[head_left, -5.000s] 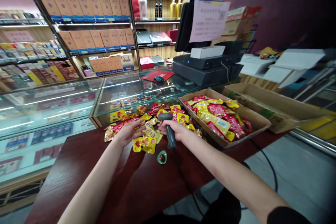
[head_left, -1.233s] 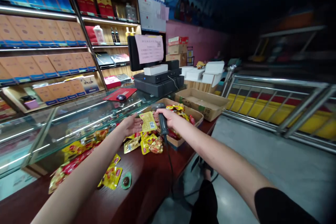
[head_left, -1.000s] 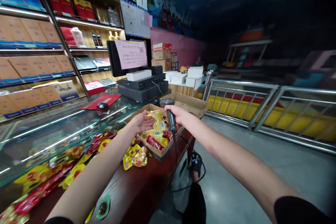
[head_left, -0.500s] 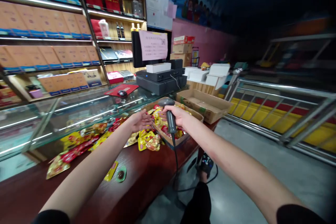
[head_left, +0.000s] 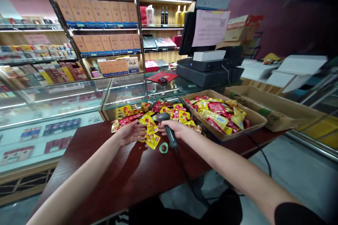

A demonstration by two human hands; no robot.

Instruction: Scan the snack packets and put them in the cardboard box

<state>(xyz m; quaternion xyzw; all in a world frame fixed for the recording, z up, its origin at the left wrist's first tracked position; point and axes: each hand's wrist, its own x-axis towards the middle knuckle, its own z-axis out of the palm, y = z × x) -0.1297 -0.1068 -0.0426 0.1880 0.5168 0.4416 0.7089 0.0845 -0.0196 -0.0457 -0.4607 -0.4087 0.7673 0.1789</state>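
Note:
My right hand [head_left: 173, 128] is wrapped round the grip of a dark grey barcode scanner [head_left: 172, 137], whose head points left over the snack packets. From the grip's lower end a black cable runs down past the counter edge. To the left, my left hand [head_left: 132, 133] has its fingers stretched out beside yellow snack packets [head_left: 152, 141]; whether the fingertips touch them I cannot tell. Behind both hands lies a pile of red and yellow packets [head_left: 182, 115]. Close to the scanner, a small green dish-like item [head_left: 163, 147] with a brown centre rests on the dark red wooden counter [head_left: 105, 168].
At the right stands a cardboard box [head_left: 224, 137] of packets, with another cardboard tray [head_left: 280, 121] behind it. A monitor [head_left: 188, 35], a black cash drawer [head_left: 200, 74] and a mouse [head_left: 163, 80] stand farther back. Glass display cases [head_left: 66, 102] and stocked shelves line the left.
The view has swung left. Both hands have gone from the box of packets to the loose pile on the counter, with the scanner still in my right hand.

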